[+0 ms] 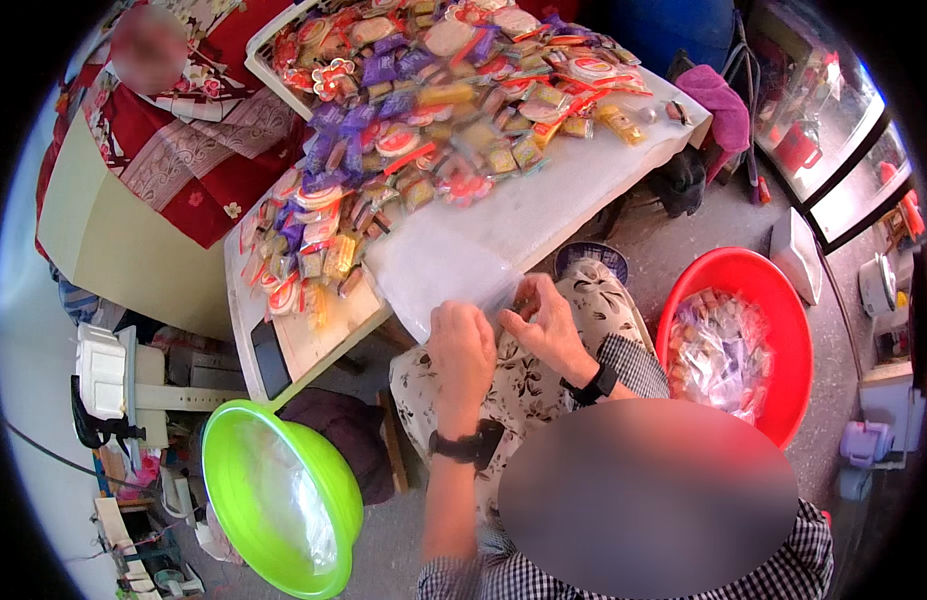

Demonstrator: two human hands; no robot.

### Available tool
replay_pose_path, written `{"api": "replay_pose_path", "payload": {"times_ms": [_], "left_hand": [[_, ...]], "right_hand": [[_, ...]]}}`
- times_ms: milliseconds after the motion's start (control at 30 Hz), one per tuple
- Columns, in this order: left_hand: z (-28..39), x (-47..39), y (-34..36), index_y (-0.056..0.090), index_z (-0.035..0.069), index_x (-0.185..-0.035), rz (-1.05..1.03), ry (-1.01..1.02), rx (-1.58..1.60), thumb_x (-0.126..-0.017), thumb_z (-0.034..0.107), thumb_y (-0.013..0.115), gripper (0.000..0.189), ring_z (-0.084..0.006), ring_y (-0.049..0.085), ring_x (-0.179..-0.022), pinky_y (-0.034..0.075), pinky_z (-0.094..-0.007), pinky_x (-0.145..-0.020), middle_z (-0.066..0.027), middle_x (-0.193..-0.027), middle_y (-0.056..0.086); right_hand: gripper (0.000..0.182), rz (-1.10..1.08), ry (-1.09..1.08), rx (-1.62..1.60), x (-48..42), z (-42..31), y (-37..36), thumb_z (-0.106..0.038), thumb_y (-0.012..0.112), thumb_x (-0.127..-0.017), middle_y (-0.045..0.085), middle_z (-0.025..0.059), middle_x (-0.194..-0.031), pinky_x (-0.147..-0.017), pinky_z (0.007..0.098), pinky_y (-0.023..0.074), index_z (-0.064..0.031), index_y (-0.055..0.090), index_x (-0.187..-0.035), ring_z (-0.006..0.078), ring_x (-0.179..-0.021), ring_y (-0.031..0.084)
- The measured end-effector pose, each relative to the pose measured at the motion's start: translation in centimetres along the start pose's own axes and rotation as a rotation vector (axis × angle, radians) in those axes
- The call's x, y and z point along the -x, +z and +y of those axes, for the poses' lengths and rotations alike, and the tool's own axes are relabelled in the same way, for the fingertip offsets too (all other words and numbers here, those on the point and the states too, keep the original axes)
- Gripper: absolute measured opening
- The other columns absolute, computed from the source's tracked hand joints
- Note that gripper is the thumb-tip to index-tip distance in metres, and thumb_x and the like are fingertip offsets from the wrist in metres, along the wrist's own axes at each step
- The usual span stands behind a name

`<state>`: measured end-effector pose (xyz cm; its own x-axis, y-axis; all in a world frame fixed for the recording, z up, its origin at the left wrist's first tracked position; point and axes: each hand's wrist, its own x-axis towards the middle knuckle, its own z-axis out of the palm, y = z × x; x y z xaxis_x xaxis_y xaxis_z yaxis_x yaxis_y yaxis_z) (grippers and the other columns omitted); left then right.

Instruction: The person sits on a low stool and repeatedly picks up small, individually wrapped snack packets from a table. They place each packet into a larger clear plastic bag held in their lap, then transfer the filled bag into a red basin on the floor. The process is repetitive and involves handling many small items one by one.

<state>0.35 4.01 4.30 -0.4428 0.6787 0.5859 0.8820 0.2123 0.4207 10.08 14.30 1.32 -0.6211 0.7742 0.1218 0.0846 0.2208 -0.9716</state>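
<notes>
Just over the lap, my left hand [462, 349] pinches the near edge of a clear plastic bag [441, 270], its fingers closed on it. Close on the right, my right hand [546, 322] has its fingers curled at the bag's right corner; whether they grip the film cannot be told. The bag's far part lies flat on the white tabletop [553, 195]. Beyond it spreads a heap of small wrapped packets [433, 112], purple, yellow, brown and red-edged, some of them round and flat.
A green plastic basin [343, 480] with clear plastic bags stands at lower left. A red basin [797, 360] of filled bags stands at right. A dark phone [270, 358] lies at the table's left corner. Another person [208, 135] is at upper left.
</notes>
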Motion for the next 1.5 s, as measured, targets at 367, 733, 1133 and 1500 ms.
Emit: {"api": "replay_pose_path", "payload": {"times_ms": [367,733,1133,1500], "left_hand": [[0.4,0.6,-0.2,0.048,0.002,-0.088,0.04,0.018,0.002,-0.078,0.0,0.064,0.019,-0.0333,0.051,-0.082,0.044,-0.0425,-0.07,-0.0143,-0.085,0.049],[-2.5,4.5,-0.5,0.052,0.001,-0.096,0.229,-0.416,0.003,-0.082,0.003,0.064,0.019,-0.0205,0.051,-0.068,0.041,-0.0333,-0.06,-0.0088,-0.076,0.051],[-2.9,5.4,-0.2,0.048,0.0,-0.106,0.412,-0.638,0.636,-0.084,-0.002,0.061,0.026,-0.0062,0.041,-0.063,0.033,-0.0215,-0.055,0.0005,-0.072,0.048],[-4.3,6.2,0.7,0.055,0.0,-0.095,0.383,-0.665,0.55,-0.083,-0.002,0.06,0.014,-0.0088,0.05,-0.072,0.043,-0.0225,-0.067,-0.0022,-0.081,0.055]], "right_hand": [[0.017,0.019,-0.325,0.424,-2.6,0.0,-0.9,-0.001,0.067,-0.075,0.061,0.0128,-0.085,-0.061,0.0348,0.0504,-0.0007,0.056,-0.087,0.0271,-0.067,0.062],[0.009,-0.137,-0.406,0.365,-3.3,-2.4,-1.7,-0.008,0.062,-0.077,0.06,0.0156,-0.076,-0.061,0.0428,0.0482,-0.0019,0.055,-0.077,0.0369,-0.07,0.06],[0.01,-0.331,-0.57,0.275,-6.5,-5.8,0.5,-0.009,0.063,-0.077,0.06,0.0148,-0.074,-0.063,0.0413,0.0478,-0.0003,0.058,-0.077,0.0349,-0.071,0.06],[0.027,-0.483,-0.06,0.133,-9.5,-4.5,-1.7,-0.026,0.064,-0.088,0.065,0.0069,-0.084,-0.068,0.0319,0.0517,-0.0006,0.063,-0.095,0.0168,-0.072,0.062]]}}
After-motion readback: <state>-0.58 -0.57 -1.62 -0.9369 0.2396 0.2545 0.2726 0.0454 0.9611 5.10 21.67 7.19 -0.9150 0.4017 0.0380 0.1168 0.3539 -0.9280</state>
